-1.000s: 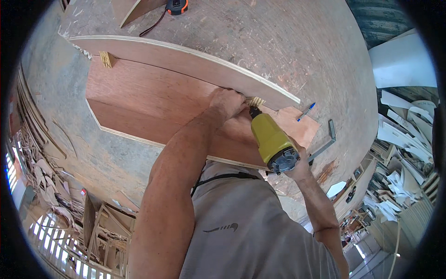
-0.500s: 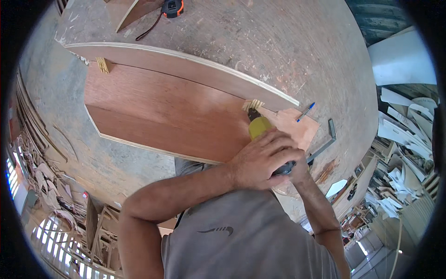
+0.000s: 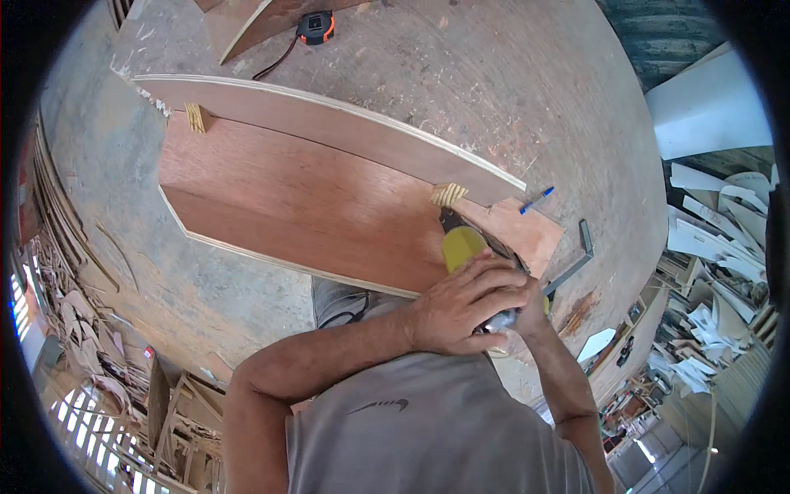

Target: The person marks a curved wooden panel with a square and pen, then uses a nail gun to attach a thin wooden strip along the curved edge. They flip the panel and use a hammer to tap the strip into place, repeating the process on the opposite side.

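Observation:
A yellow-bodied hand-held power tool (image 3: 465,248) with a dark nose sits at the right end of an open plywood box (image 3: 296,185). The nose points at a small pine corner block (image 3: 448,194) against the far side panel; I cannot tell if they touch. My left hand (image 3: 469,303) wraps over the back of the tool, fingers closed. Behind it, my right hand (image 3: 531,311) is closed around the tool too, its fingers mostly hidden by the left. The tool's exact kind does not show. A second pine block (image 3: 197,118) stands at the box's left end.
Beside the box's right end lie a blue pen (image 3: 536,200) on a plywood piece (image 3: 527,235) and a metal square (image 3: 576,259). Across the worktable (image 3: 568,115) are a black and orange tape measure (image 3: 316,28) and more plywood (image 3: 247,25). Offcuts (image 3: 704,317) pile up at the right.
The tool and both hands have come slightly nearer to me, and the tool's dark nose shows more. The view has shifted a little; the box looks otherwise the same.

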`<action>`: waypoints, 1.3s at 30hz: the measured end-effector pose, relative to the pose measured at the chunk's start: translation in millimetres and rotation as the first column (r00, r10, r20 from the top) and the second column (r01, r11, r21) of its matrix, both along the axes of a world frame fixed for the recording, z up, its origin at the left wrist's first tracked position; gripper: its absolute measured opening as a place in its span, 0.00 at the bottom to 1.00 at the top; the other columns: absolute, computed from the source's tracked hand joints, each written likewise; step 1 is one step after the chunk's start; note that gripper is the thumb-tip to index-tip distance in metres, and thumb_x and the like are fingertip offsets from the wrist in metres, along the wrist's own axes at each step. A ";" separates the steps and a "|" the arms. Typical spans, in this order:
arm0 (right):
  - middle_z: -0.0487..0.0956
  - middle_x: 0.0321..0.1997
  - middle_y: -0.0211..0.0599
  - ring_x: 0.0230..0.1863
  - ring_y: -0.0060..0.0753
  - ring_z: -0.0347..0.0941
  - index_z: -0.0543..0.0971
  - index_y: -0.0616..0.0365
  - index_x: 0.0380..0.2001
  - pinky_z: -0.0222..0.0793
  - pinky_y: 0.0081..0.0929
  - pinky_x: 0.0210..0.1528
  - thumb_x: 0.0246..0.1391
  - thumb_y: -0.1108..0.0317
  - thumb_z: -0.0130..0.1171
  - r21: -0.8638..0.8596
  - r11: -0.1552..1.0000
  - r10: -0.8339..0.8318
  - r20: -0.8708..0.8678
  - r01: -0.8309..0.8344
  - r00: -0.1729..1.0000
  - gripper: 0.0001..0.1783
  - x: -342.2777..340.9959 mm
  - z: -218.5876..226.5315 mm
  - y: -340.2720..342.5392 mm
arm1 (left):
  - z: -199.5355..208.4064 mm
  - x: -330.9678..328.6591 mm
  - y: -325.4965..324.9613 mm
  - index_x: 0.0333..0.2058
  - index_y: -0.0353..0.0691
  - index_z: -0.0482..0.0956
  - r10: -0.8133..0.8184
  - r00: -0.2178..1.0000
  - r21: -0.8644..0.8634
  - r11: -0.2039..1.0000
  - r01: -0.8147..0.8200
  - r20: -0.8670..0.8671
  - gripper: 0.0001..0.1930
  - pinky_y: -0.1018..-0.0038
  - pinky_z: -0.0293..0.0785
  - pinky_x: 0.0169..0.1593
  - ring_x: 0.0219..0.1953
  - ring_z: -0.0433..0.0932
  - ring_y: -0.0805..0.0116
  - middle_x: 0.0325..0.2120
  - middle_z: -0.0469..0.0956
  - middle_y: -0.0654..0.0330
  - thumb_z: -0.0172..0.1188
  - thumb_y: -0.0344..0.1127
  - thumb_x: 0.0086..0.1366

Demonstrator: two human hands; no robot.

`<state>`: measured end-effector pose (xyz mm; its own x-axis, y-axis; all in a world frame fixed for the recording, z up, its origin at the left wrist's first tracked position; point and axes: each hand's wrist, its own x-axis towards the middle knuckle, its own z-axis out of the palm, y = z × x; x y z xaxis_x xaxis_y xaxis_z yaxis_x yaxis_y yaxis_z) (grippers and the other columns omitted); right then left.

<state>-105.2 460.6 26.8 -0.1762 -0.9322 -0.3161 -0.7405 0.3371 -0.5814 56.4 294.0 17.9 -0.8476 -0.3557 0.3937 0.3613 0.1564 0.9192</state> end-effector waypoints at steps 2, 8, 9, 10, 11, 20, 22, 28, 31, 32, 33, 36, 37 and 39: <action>0.79 0.51 0.53 0.49 0.50 0.80 0.72 0.65 0.57 0.77 0.40 0.51 0.43 0.65 0.67 0.023 0.997 -0.069 0.063 0.067 0.996 0.36 2.4 9.2 12.2 | 12.0 5.9 -4.9 0.45 0.41 0.75 0.048 0.998 0.117 0.992 -0.052 0.033 0.21 0.51 0.65 0.62 0.54 0.72 0.49 0.50 0.74 0.54 0.69 0.40 0.55; 0.80 0.50 0.54 0.48 0.51 0.80 0.72 0.65 0.58 0.77 0.39 0.50 0.41 0.66 0.69 0.018 0.990 -0.135 -0.053 0.136 0.989 0.38 -3.8 19.4 39.3 | -67.3 -1.1 -52.2 0.35 0.36 0.82 -0.074 0.628 -0.010 0.991 0.130 0.775 0.11 0.59 0.75 0.44 0.37 0.81 0.52 0.34 0.82 0.47 0.63 0.38 0.60; 0.80 0.50 0.54 0.48 0.52 0.80 0.72 0.65 0.58 0.77 0.39 0.50 0.41 0.67 0.68 0.017 0.993 -0.111 -0.099 0.114 0.989 0.37 -6.0 18.7 37.6 | -81.9 -9.3 -68.2 0.33 0.37 0.84 -0.155 0.462 0.017 0.957 0.290 0.873 0.11 0.59 0.75 0.42 0.34 0.81 0.52 0.30 0.82 0.47 0.63 0.39 0.61; 0.79 0.50 0.55 0.48 0.53 0.80 0.72 0.65 0.58 0.77 0.39 0.50 0.41 0.67 0.68 0.023 0.995 -0.092 -0.143 0.096 0.985 0.37 -6.2 19.1 35.3 | -95.0 -16.8 -79.6 0.32 0.38 0.84 -0.020 0.498 -0.190 0.910 0.368 0.867 0.11 0.58 0.75 0.42 0.33 0.81 0.51 0.28 0.81 0.47 0.63 0.40 0.61; 0.79 0.51 0.55 0.48 0.53 0.80 0.72 0.65 0.58 0.77 0.39 0.50 0.41 0.68 0.68 0.036 0.996 -0.072 -0.186 0.080 0.980 0.37 -5.4 20.4 35.6 | -107.4 -22.0 -83.5 0.31 0.38 0.84 0.102 0.544 -0.381 0.818 0.430 0.833 0.11 0.58 0.75 0.41 0.32 0.81 0.50 0.26 0.81 0.47 0.63 0.41 0.61; 0.77 0.56 0.52 0.55 0.51 0.76 0.71 0.62 0.58 0.73 0.40 0.56 0.38 0.72 0.67 0.186 0.978 -0.086 -0.075 0.099 0.993 0.38 -14.6 2.8 32.3 | -164.7 -49.1 -56.5 0.28 0.41 0.85 0.303 0.620 -0.445 0.892 0.083 0.723 0.22 0.57 0.75 0.42 0.32 0.81 0.50 0.25 0.81 0.50 0.59 0.56 0.64; 0.74 0.60 0.52 0.59 0.51 0.73 0.69 0.61 0.61 0.69 0.38 0.61 0.39 0.70 0.69 0.247 0.964 -0.113 0.038 0.101 0.993 0.41 -26.4 -15.7 44.5 | -161.5 -51.9 -57.1 0.29 0.40 0.84 0.279 0.583 -0.385 0.921 0.063 0.763 0.23 0.57 0.75 0.43 0.32 0.81 0.50 0.26 0.81 0.50 0.59 0.57 0.64; 0.72 0.60 0.57 0.61 0.54 0.71 0.67 0.65 0.62 0.68 0.39 0.61 0.38 0.76 0.64 0.186 0.981 -0.054 -0.015 0.056 0.998 0.42 -26.4 -23.9 57.5 | -161.2 -53.5 -60.5 0.33 0.37 0.83 0.170 0.562 -0.247 0.967 0.064 0.810 0.23 0.57 0.75 0.44 0.35 0.80 0.47 0.28 0.81 0.47 0.59 0.55 0.65; 0.71 0.60 0.60 0.61 0.55 0.70 0.66 0.68 0.62 0.68 0.40 0.62 0.37 0.78 0.62 0.288 0.954 -0.057 -0.104 0.085 0.993 0.42 -6.7 2.2 33.1 | -178.9 -48.9 -65.8 0.33 0.36 0.83 0.172 0.639 -0.284 0.956 0.074 0.749 0.21 0.58 0.75 0.44 0.36 0.80 0.47 0.30 0.81 0.46 0.60 0.52 0.65; 0.73 0.58 0.60 0.59 0.52 0.72 0.66 0.72 0.61 0.69 0.39 0.61 0.37 0.76 0.65 0.288 0.957 0.023 -0.178 0.030 0.984 0.43 -0.8 12.3 20.8 | -183.5 -46.3 -67.1 0.33 0.35 0.83 0.176 0.674 -0.301 0.951 0.072 0.717 0.21 0.58 0.75 0.44 0.36 0.80 0.47 0.30 0.81 0.45 0.60 0.51 0.65; 0.73 0.58 0.60 0.59 0.52 0.73 0.66 0.73 0.61 0.70 0.39 0.60 0.37 0.75 0.65 0.218 0.976 0.049 -0.225 0.002 0.973 0.43 3.1 11.6 17.1 | -184.1 -44.2 -68.6 0.33 0.35 0.83 0.143 0.683 -0.254 0.965 0.064 0.716 0.22 0.58 0.75 0.46 0.38 0.80 0.47 0.31 0.81 0.44 0.59 0.52 0.65; 0.74 0.57 0.61 0.56 0.51 0.75 0.65 0.76 0.60 0.72 0.39 0.57 0.36 0.69 0.68 0.049 0.996 0.091 -0.325 -0.079 0.941 0.45 10.2 4.5 9.3 | -173.5 -39.7 -71.5 0.36 0.34 0.83 -0.004 0.625 -0.100 0.986 0.131 0.781 0.24 0.57 0.75 0.48 0.43 0.80 0.47 0.35 0.81 0.43 0.56 0.54 0.66; 0.74 0.57 0.61 0.56 0.51 0.75 0.65 0.76 0.60 0.73 0.39 0.57 0.36 0.69 0.68 0.055 0.996 0.084 -0.331 -0.069 0.940 0.45 10.8 0.6 8.7 | -150.6 -37.2 -72.8 0.40 0.35 0.82 -0.090 0.535 -0.032 0.976 0.214 0.840 0.24 0.58 0.75 0.48 0.43 0.80 0.49 0.36 0.81 0.44 0.55 0.55 0.67; 0.73 0.57 0.62 0.56 0.51 0.76 0.65 0.76 0.61 0.74 0.39 0.55 0.36 0.68 0.69 0.061 0.996 0.081 -0.332 -0.064 0.940 0.46 14.1 -5.4 5.5 | -126.7 -21.5 -56.4 0.47 0.36 0.79 -0.339 0.479 0.325 0.939 0.114 0.810 0.26 0.59 0.76 0.49 0.43 0.80 0.53 0.39 0.81 0.46 0.53 0.55 0.68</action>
